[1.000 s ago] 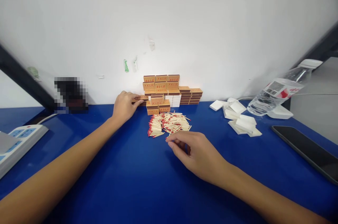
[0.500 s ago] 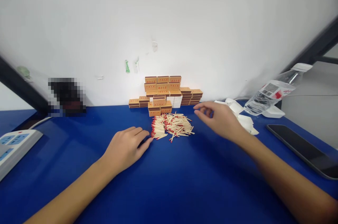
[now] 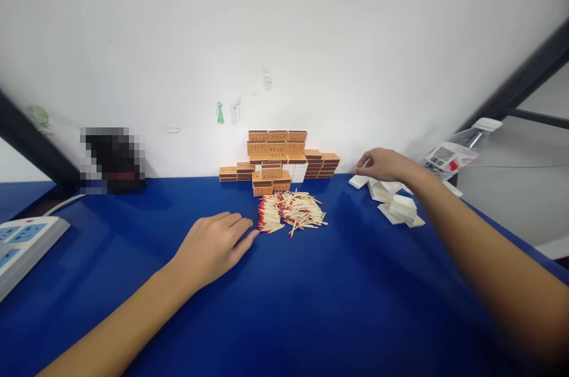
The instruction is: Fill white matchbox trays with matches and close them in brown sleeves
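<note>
My left hand (image 3: pixel 213 249) lies flat on the blue worktop (image 3: pixel 311 312), palm down and fingers spread loosely. It holds nothing, and the fingertips are just beside the left edge of the pile of matches (image 3: pixel 291 217). My right hand (image 3: pixel 382 165) is stretched to the far right, over the group of white trays (image 3: pixel 400 208) close to the wall. Its fingers are curved downward above the nearest-left tray (image 3: pixel 358 181). I cannot tell if they already pinch it or only hover, because the hand covers the contact.

The trays look like thin white cardboard, shallow and rectangular, lying in disorder and partly on top of each other. Such light pieces crush easily, I think. It is better to take only one, by its two long walls, with a soft pinch, and to lift it straight so that the neighbours are not dragged.

The matches are pale wooden sticks with red heads, mostly pointing the same way, in a loose heap that could roll. My left hand should rest quietly beside them and not push.

Behind the heap, orange matchboxes (image 3: pixel 275 155) stand in neat stacks against the wall. A clear plastic bottle (image 3: pixel 448 155) lies at the far right, and a white power strip (image 3: pixel 22 243) is at the left edge.
</note>
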`<state>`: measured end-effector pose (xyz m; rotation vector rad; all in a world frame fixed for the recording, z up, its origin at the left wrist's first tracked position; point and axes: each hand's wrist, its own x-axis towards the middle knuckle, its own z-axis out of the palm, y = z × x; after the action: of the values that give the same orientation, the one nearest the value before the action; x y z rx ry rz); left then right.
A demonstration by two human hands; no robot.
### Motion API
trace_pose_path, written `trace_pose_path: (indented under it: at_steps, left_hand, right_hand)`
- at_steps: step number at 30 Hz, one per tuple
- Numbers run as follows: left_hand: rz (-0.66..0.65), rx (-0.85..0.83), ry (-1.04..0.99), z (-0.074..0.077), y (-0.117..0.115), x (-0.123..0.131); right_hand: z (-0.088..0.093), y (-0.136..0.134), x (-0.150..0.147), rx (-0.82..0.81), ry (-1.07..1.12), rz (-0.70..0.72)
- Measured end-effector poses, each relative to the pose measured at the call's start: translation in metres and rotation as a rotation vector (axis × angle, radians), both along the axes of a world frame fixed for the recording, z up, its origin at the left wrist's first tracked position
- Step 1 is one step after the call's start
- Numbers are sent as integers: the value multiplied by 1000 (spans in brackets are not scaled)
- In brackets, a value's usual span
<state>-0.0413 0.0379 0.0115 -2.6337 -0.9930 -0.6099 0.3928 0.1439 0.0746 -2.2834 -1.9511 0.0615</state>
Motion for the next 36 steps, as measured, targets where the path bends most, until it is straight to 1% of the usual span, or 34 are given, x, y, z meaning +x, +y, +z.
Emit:
trace_pose_path:
  at_steps: [2, 4, 8, 12, 14, 16, 18, 20, 21, 23, 24, 26, 28, 29, 31, 34, 36]
  left_hand:
    - [-4, 4, 8, -1, 0, 0]
    - [-5, 1, 10, -1, 0, 1]
    - [-8, -14, -4, 0, -1, 1]
    - [-16, 2, -14, 5, -2, 1]
    - [-15, 20, -15, 6, -2, 1]
    - [-18, 37, -15, 6, -3, 1]
    - [-32, 54, -19, 5, -3, 1]
    - [-48, 61, -31, 3, -3, 1]
    - [-59, 60, -43, 2, -4, 2]
    - [-85, 46, -83, 1, -6, 5]
    - [-101, 31, -113, 2, -8, 6]
    - [-140, -16, -187, 4, -12, 11]
    - [-189, -90, -268, 7, -18, 16]
    - [-215, -131, -301, 9, -21, 18]
    - [-263, -207, -333, 11, -26, 21]
    - [-317, -285, -305, 10, -30, 22]
    - [-320, -310, -276, 8, -29, 21]
  right_hand:
    - [-8, -5, 8, -58, -45, 2]
    - [-17, -8, 11, -80, -98, 6]
    - [-28, -9, 6, -90, -171, 19]
    - [-24, -12, 0, -63, -147, 34]
    - [-19, -22, -3, -31, -99, 43]
    - [-14, -38, -8, -2, -28, 73]
    - [-11, -59, -18, 7, 98, 138]
    - [-11, -83, -33, -25, 474, 267]
    - [-12, -94, -43, -107, 659, 308]
    - [-19, -113, -65, -236, 1015, 339]
    - [-23, -120, -78, -276, 1141, 358]
    - [-31, -133, -103, -361, 1312, 423]
    - [-36, -140, -126, -457, 1423, 513]
    - [-37, -143, -135, -501, 1449, 568]
    - [-37, -144, -148, -542, 1396, 688]
    - [-36, -139, -154, -532, 1157, 835]
    - [-37, -136, -152, -511, 1026, 898]
